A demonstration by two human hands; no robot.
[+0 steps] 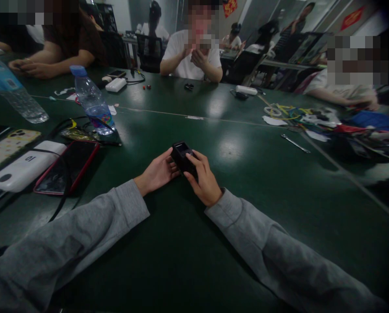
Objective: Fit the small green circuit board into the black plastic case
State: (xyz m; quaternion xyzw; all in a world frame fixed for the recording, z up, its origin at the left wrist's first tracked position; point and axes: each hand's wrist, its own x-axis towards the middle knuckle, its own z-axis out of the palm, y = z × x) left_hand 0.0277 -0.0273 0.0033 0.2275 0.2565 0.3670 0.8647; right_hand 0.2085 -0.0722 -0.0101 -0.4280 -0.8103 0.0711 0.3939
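Observation:
Between my hands, just above or on the green table, is a small black box-shaped device (180, 150) with a dark rectangular window or recess on its upper face. Its exact kind I cannot make out. My left hand (160, 171) is closed along its left side, the fingers curled under it. From the right, my right hand (202, 178) grips it, with the thumb low on the near end and fingertips on the top face. The device tilts, its far end turned to the left. My right fingers hide its near right part.
At left lie a red-edged phone (68, 167), a white power bank (24, 167), a patterned phone case (11, 148) and black cables. Two water bottles (93, 102) stand beyond. To the right are a wrench (295, 143) and tangled wires (311, 115). A person (191, 56) sits opposite; others sit around.

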